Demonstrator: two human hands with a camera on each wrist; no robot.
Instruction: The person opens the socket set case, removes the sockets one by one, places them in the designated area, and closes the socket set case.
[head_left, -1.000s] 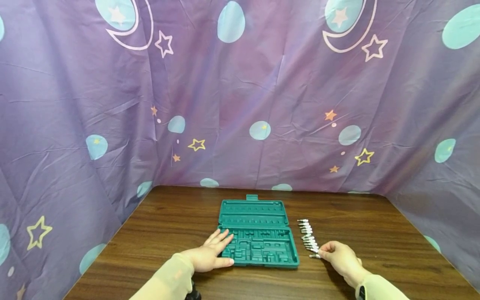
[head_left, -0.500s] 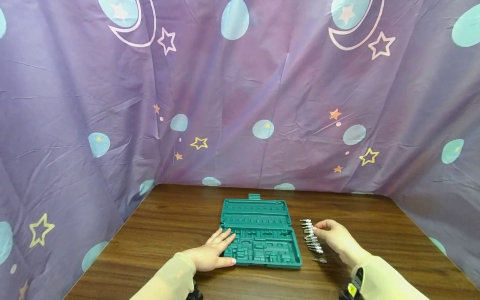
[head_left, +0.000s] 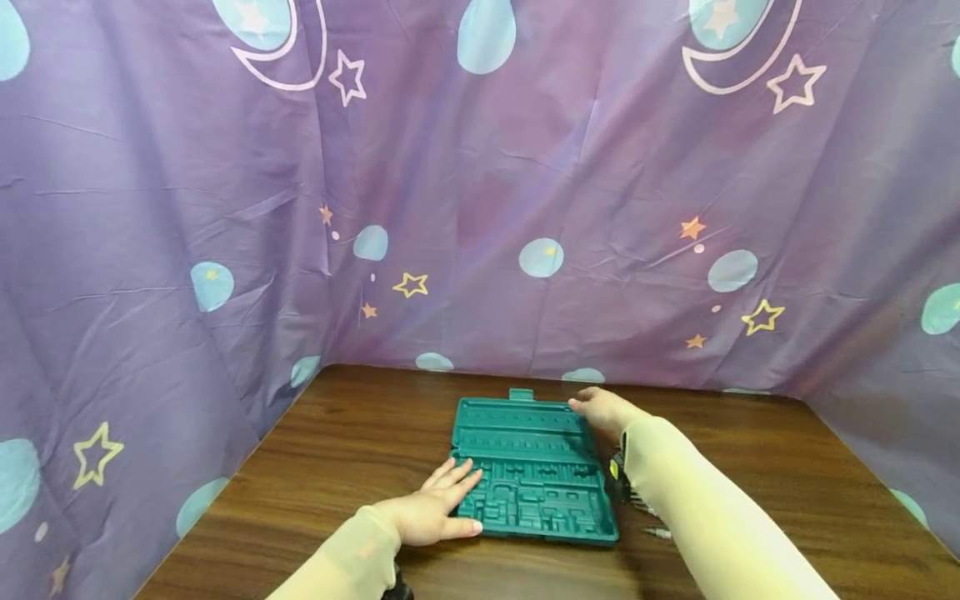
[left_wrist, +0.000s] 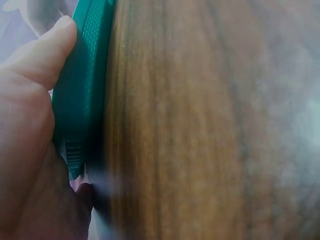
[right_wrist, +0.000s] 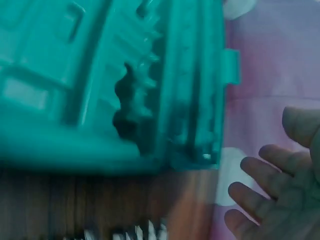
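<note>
An open green tool case (head_left: 534,475) lies on the wooden table (head_left: 360,450), its moulded slots bare. My left hand (head_left: 442,504) rests flat on the case's near left corner with straight fingers. In the left wrist view the thumb (left_wrist: 45,50) lies against the case edge (left_wrist: 82,90). My right hand (head_left: 597,408) is at the far right corner of the lid. In the right wrist view its fingers (right_wrist: 265,185) are loosely spread beside the case (right_wrist: 100,75) and hold nothing. My right arm mostly hides a row of metal bits (head_left: 654,531).
Purple curtains with moons and stars (head_left: 525,208) enclose the table on the left, back and right. The case's latch tab (head_left: 521,394) points at the back curtain. Bare wood (head_left: 787,467) lies right of the case, and bit tips (right_wrist: 135,232) show in the right wrist view.
My right hand left the near end of the bit row, passed along it, and reached forward to the lid's far right corner. A bit stays on the table. My left hand has not moved.
</note>
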